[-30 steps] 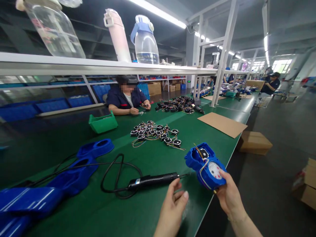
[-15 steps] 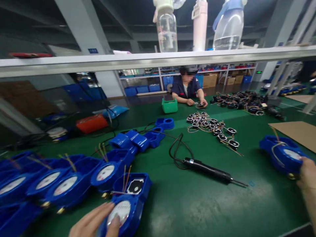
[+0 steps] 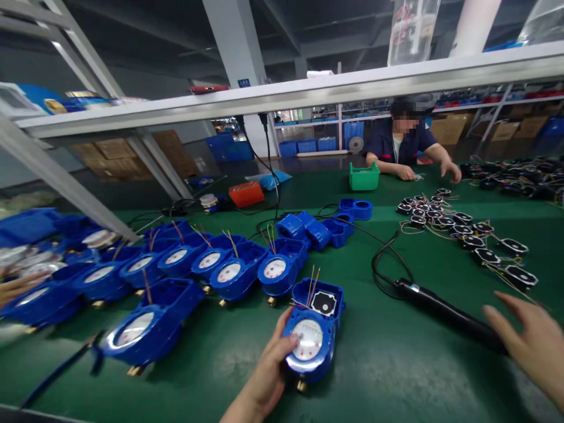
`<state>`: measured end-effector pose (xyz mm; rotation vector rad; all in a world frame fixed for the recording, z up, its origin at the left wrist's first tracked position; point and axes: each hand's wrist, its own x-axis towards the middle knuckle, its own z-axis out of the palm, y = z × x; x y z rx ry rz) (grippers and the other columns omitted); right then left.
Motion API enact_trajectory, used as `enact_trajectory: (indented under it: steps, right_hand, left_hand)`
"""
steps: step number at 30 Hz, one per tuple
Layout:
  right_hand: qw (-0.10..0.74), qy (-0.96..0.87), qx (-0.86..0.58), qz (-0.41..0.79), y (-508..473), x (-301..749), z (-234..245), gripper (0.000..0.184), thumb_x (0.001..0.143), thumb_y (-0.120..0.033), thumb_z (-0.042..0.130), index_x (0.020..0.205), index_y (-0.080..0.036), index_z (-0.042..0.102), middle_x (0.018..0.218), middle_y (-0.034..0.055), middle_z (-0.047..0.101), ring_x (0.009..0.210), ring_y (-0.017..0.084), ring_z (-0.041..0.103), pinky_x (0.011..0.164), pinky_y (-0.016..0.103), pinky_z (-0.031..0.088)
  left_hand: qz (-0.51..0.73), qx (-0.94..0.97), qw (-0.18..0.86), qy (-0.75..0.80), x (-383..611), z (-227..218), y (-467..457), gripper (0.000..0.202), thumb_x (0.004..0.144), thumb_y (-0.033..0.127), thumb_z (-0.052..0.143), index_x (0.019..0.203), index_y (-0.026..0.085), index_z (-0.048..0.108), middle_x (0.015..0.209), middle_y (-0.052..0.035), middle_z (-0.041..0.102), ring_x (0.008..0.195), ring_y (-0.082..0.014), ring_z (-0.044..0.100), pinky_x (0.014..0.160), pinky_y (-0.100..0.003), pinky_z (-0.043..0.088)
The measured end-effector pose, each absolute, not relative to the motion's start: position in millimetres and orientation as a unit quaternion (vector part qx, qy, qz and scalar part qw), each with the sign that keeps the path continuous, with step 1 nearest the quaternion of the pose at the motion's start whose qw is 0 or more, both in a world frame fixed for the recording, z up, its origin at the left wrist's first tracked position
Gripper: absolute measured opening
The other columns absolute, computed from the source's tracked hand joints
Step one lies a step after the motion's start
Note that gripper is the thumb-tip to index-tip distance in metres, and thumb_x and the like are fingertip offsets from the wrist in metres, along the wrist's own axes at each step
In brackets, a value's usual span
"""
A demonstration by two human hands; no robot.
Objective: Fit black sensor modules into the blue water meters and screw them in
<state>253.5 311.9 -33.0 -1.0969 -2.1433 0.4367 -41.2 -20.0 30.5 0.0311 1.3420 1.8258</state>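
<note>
My left hand (image 3: 267,367) is closed around the side of a blue water meter (image 3: 324,341), its thumb on the white dial. In the meter's upper compartment sits a black square module with a white frame, and thin coloured wires stick up beside it. A brass fitting shows at its lower end. My right hand (image 3: 529,338), fingers spread and holding nothing, hovers by the black electric screwdriver (image 3: 445,308), covering its tip end. The screwdriver lies on the green table with its cable looped behind. Several more blue water meters (image 3: 229,273) with wires stand in a row to the left.
Empty blue housings (image 3: 317,232) lie behind the held meter. Wired black modules (image 3: 471,241) are spread at right. A co-worker (image 3: 400,144) sits opposite near a green bin (image 3: 364,177). At the left edge another person's hand (image 3: 17,288) reaches a meter. A shelf (image 3: 282,97) crosses above.
The view has swung left. My right hand has let go of a blue water meter at the right and come over to the screwdriver. My left hand stays on its meter.
</note>
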Motion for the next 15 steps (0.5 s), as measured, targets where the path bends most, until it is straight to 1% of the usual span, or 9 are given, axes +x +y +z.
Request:
enact_trajectory:
  steps: [2, 4, 6, 8, 10, 11, 13, 14, 15]
  right_hand:
    - [0.222, -0.879, -0.404, 0.118, 296.4, 227.9, -50.3, 0.065, 0.078, -0.061, 0.053, 0.124, -0.015, 0.053, 0.108, 0.0179, 0.06, 0.099, 0.038, 0.056, 0.079, 0.052, 0.046]
    - [0.139, -0.905, -0.39, 0.101, 288.5, 204.4, -58.9, 0.074, 0.076, -0.065, 0.051, 0.131, -0.016, 0.047, 0.109, 0.0171, 0.06, 0.098, 0.039, 0.056, 0.077, 0.054, 0.045]
    - [0.087, -0.909, -0.389, 0.12, 289.1, 187.7, -57.8, 0.073, 0.076, -0.062, 0.052, 0.132, -0.016, 0.046, 0.105, 0.0173, 0.062, 0.096, 0.039, 0.056, 0.078, 0.054, 0.045]
    - [0.061, -0.909, -0.386, 0.146, 294.6, 177.9, -50.4, 0.065, 0.078, -0.054, 0.054, 0.13, -0.014, 0.049, 0.102, 0.0168, 0.063, 0.095, 0.036, 0.058, 0.08, 0.05, 0.045]
    - [0.049, -0.907, -0.387, 0.16, 300.4, 172.2, -39.8, 0.059, 0.078, -0.047, 0.056, 0.128, -0.016, 0.051, 0.1, 0.0149, 0.064, 0.091, 0.032, 0.061, 0.082, 0.044, 0.046]
    - [0.048, -0.904, -0.393, 0.16, 302.4, 169.9, -33.4, 0.059, 0.078, -0.045, 0.057, 0.129, -0.016, 0.049, 0.101, 0.0142, 0.064, 0.09, 0.031, 0.062, 0.081, 0.042, 0.046]
    - [0.053, -0.898, -0.409, 0.154, 303.1, 164.9, -16.5, 0.064, 0.078, -0.044, 0.058, 0.133, -0.015, 0.043, 0.104, 0.0142, 0.063, 0.089, 0.03, 0.063, 0.079, 0.04, 0.047]
    - [0.06, -0.893, -0.42, 0.153, 301.4, 161.6, -5.1, 0.065, 0.078, -0.045, 0.057, 0.133, -0.014, 0.041, 0.103, 0.0139, 0.063, 0.087, 0.029, 0.063, 0.077, 0.04, 0.048]
    - [0.079, -0.881, -0.435, 0.168, 298.3, 157.5, 8.8, 0.064, 0.078, -0.046, 0.057, 0.131, -0.014, 0.042, 0.099, 0.0128, 0.064, 0.083, 0.028, 0.064, 0.074, 0.039, 0.049]
  left_hand:
    - [0.724, 0.034, 0.443, 0.528, -27.1, 22.7, -18.2, 0.086, 0.067, 0.035, 0.07, 0.137, 0.025, 0.02, 0.122, -0.0131, 0.057, 0.105, -0.0317, 0.059, 0.093, -0.045, 0.043]
    - [0.721, 0.065, 0.442, 0.529, -8.2, 9.2, -15.9, 0.093, 0.067, 0.041, 0.071, 0.136, 0.028, 0.01, 0.124, -0.0128, 0.053, 0.108, -0.0322, 0.057, 0.093, -0.045, 0.042]
    - [0.72, 0.112, 0.429, 0.534, 7.8, -7.2, -15.7, 0.103, 0.064, 0.051, 0.072, 0.135, 0.025, 0.001, 0.124, -0.0151, 0.051, 0.11, -0.0326, 0.054, 0.094, -0.044, 0.04]
    - [0.712, 0.166, 0.416, 0.54, 13.1, -21.5, -20.7, 0.111, 0.06, 0.063, 0.069, 0.134, 0.021, -0.002, 0.122, -0.0181, 0.048, 0.111, -0.034, 0.052, 0.095, -0.045, 0.04]
    - [0.681, 0.212, 0.386, 0.585, 4.2, -29.3, -30.8, 0.113, 0.058, 0.072, 0.064, 0.136, 0.018, 0.004, 0.119, -0.0194, 0.047, 0.109, -0.0358, 0.052, 0.092, -0.047, 0.041]
    - [0.654, 0.235, 0.349, 0.629, -4.7, -29.8, -36.3, 0.11, 0.058, 0.071, 0.064, 0.137, 0.018, 0.01, 0.118, -0.019, 0.046, 0.106, -0.0359, 0.052, 0.09, -0.048, 0.042]
    - [0.585, 0.31, 0.226, 0.715, -25.8, -22.8, -43.2, 0.095, 0.062, 0.063, 0.067, 0.136, 0.02, 0.027, 0.116, -0.0171, 0.047, 0.102, -0.034, 0.053, 0.087, -0.046, 0.045]
    - [0.552, 0.382, 0.146, 0.727, -35.2, -15.6, -42.6, 0.084, 0.065, 0.057, 0.069, 0.134, 0.021, 0.034, 0.116, -0.0154, 0.049, 0.101, -0.0318, 0.053, 0.087, -0.044, 0.046]
    - [0.523, 0.476, 0.065, 0.704, -42.4, -6.7, -38.5, 0.074, 0.069, 0.052, 0.069, 0.13, 0.022, 0.041, 0.115, -0.0131, 0.052, 0.103, -0.0298, 0.052, 0.09, -0.042, 0.044]
